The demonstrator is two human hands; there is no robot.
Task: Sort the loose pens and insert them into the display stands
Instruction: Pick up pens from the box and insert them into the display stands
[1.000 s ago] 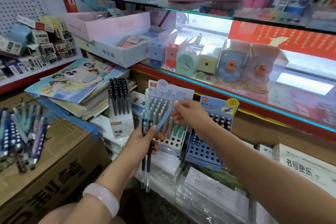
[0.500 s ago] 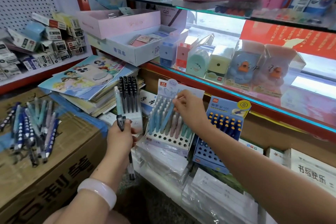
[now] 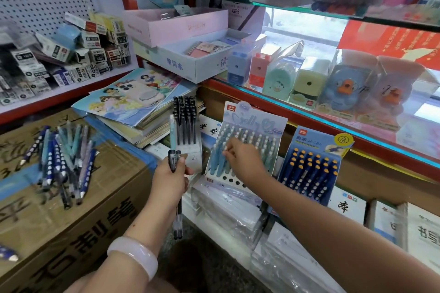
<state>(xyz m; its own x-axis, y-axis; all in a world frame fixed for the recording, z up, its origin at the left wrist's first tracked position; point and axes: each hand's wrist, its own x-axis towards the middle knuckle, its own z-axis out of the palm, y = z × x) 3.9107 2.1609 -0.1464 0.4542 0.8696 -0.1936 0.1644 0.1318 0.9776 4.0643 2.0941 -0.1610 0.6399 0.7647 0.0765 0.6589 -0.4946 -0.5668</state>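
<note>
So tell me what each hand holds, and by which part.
Left hand grips a few pens around their middles. Right hand reaches into the pastel stand; any hold cannot be told.

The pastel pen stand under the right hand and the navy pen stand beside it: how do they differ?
The pastel pen stand holds light blue, green and pinkish pens; the navy pen stand holds dark blue pens with orange-yellow tops. The pastel stand has empty holes along its front row; the navy stand looks full. The right hand reaches into the pastel stand; nothing touches the navy one. Both lean back below the glass shelf, each with a printed header card.
</note>
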